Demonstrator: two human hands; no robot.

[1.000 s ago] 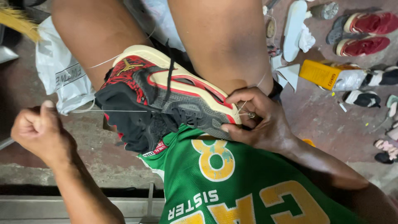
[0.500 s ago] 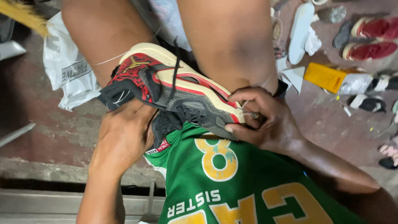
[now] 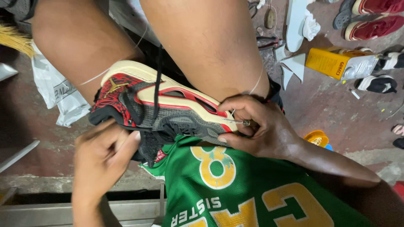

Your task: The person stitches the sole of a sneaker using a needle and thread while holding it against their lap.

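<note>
A sneaker lies on its side across the person's lap, wedged between the bare thighs, just above the green jersey. Its upper is black and grey mesh with red trim, the toe patterned red and black, and the cream sole faces up with red showing through a cut-out. A black lace hangs over the sole.

The right hand is curled around the sneaker's heel end, fingers pinching a thin metal awl pushed into the seam by the sole; a pale thread runs up from there over the thigh. The left hand is at the toe side, its fingers bent narrow and pressed against the upper; whether it pinches anything I cannot tell.

Right of the sneaker, on the floor, a yellow box lies flat with a grey end. Left of the sneaker sits a crumpled white bag with dark print.
</note>
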